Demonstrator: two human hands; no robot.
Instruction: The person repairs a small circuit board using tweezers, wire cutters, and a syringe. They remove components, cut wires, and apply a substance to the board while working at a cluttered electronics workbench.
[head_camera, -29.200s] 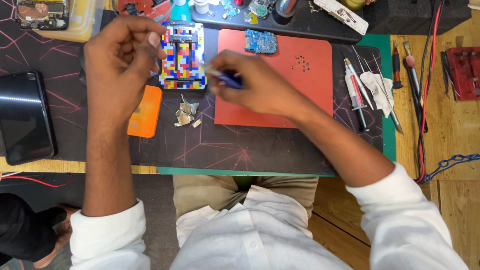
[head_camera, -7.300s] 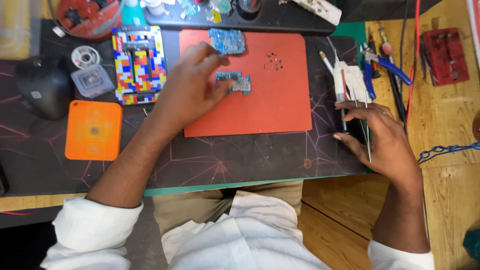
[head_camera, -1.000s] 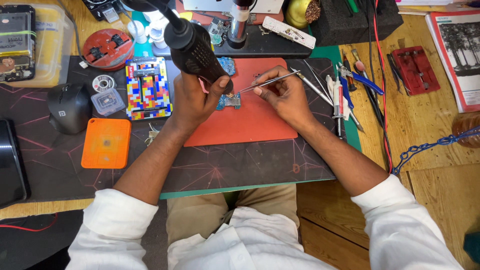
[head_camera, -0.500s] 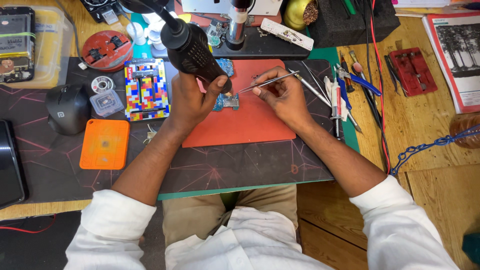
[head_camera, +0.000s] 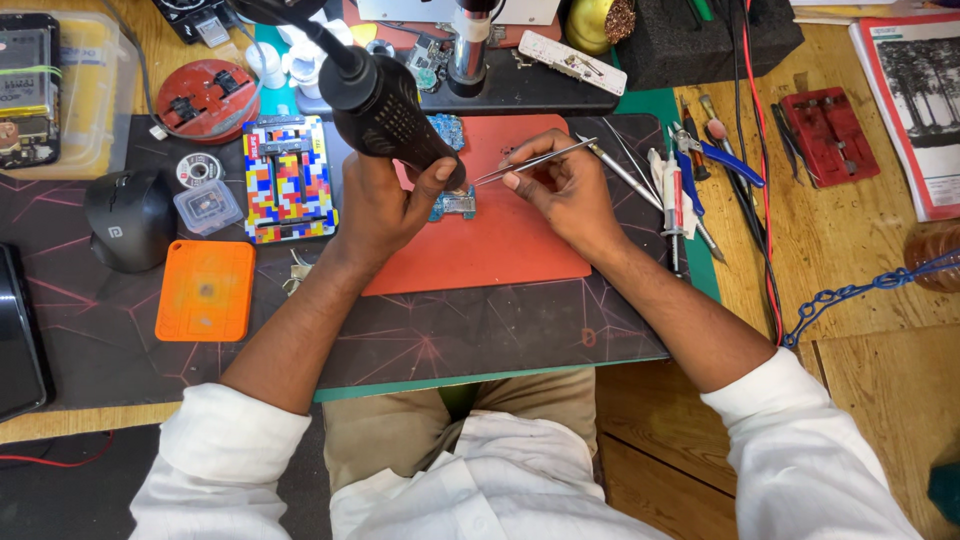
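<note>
Far left on the dark mat: a black mouse (head_camera: 128, 218), an orange pad (head_camera: 205, 290) and a multicoloured holder (head_camera: 288, 180). The left hand (head_camera: 385, 205) is wrapped round the black hot-air tool (head_camera: 385, 105), nozzle end down by the thumb. The small circuit board (head_camera: 455, 204) lies on the red mat (head_camera: 500, 240), touching the left thumb side and just below the nozzle. The right hand (head_camera: 565, 190) pinches metal tweezers (head_camera: 535, 160), tips aimed left, just above the board. Spare hand tools (head_camera: 675, 190) lie right of it.
</note>
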